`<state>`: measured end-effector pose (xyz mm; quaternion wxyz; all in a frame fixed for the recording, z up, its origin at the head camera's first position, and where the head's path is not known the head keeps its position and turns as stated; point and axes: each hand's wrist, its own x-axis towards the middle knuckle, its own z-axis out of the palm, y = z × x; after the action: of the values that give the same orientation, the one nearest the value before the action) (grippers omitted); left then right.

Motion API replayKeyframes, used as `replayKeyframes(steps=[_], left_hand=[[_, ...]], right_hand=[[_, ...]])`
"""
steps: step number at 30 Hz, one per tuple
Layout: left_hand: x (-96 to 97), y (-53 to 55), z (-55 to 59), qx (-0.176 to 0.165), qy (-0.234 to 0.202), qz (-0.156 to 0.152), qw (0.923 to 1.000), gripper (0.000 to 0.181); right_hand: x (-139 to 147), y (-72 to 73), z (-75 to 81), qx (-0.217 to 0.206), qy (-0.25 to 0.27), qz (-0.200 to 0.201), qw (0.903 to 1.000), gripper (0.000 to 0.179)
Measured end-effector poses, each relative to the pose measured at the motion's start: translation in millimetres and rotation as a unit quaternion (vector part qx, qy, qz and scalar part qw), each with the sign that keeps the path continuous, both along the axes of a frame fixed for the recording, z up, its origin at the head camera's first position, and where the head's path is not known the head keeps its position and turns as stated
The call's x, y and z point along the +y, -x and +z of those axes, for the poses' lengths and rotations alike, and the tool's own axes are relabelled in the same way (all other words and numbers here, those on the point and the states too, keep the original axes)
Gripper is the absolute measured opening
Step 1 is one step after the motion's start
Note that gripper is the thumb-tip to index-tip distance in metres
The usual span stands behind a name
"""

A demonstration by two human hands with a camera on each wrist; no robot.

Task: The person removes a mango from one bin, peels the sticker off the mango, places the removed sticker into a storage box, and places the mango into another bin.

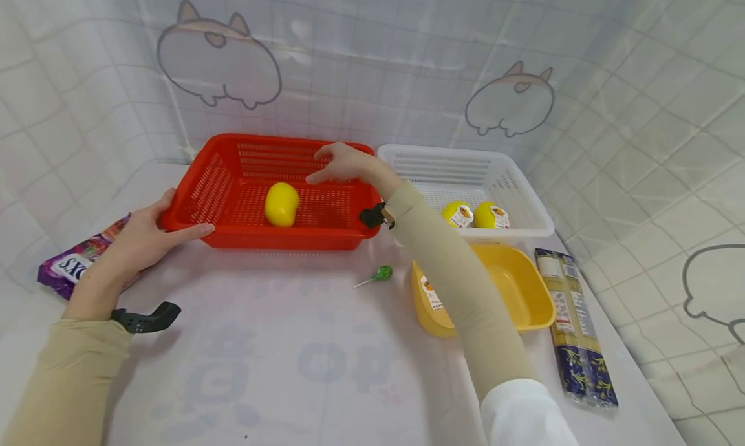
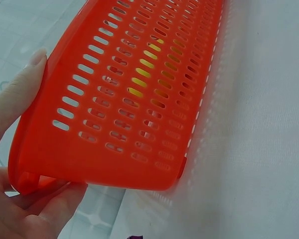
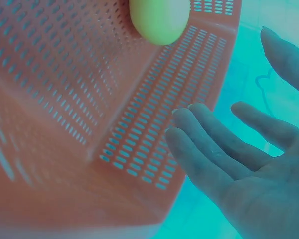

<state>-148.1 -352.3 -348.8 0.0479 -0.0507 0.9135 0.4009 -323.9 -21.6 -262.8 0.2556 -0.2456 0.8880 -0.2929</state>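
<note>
Head view: red basket point(image 1: 285, 239) already holds one mango point(image 1: 282, 204). Left hand point(image 1: 145, 234) grips the near-left corner; right hand point(image 1: 343, 163), fingers apart, holds nothing.

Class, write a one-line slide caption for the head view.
The left hand grips the red basket with one yellow fruit inside, while the right hand hovers, empty, over the basket.

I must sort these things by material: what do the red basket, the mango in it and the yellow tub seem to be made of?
Red basket: probably moulded plastic, slightly glossy; its thin walls have regular slots. Mango: smooth and evenly yellow, but real fruit or plastic imitation, I cannot tell. Yellow tub: likely smooth plastic, with rounded corners and even colour.
</note>
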Motion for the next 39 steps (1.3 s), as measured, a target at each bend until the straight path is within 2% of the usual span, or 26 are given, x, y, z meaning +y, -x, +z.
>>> replayKeyframes(steps=[3, 10, 17, 24, 34, 39], left_hand=[[-0.9, -0.5, -0.7, 0.004, 0.000, 0.000, 1.0000, 0.110], [-0.8, 0.2, -2.2, 0.009, 0.001, -0.001, 1.0000, 0.110], [-1.5, 1.6, -3.4, 0.012, -0.003, -0.003, 0.9999, 0.110], [-0.8, 0.3, -3.2, 0.007, 0.004, 0.000, 1.0000, 0.110], [1.0, 0.4, 0.4, 0.003, 0.007, -0.003, 1.0000, 0.110], [-0.7, 1.0, -0.8, 0.007, 0.016, -0.005, 0.9998, 0.108]], right_hand=[[3, -2.3, 2.6, 0.025, -0.011, 0.008, 0.9996, 0.074], [13, -6.3, 3.4, 0.044, -0.004, 0.016, 0.9989, 0.072], [26, -14.8, 6.2, 0.083, -0.002, 0.031, 0.9960, 0.064], [39, -20.2, 5.3, 0.087, 0.003, 0.031, 0.9957, 0.064], [56, -27.6, 4.0, 0.091, 0.029, 0.001, 0.9954, 0.060], [67, -26.9, 3.3, 0.093, 0.039, -0.009, 0.9949, 0.058]])
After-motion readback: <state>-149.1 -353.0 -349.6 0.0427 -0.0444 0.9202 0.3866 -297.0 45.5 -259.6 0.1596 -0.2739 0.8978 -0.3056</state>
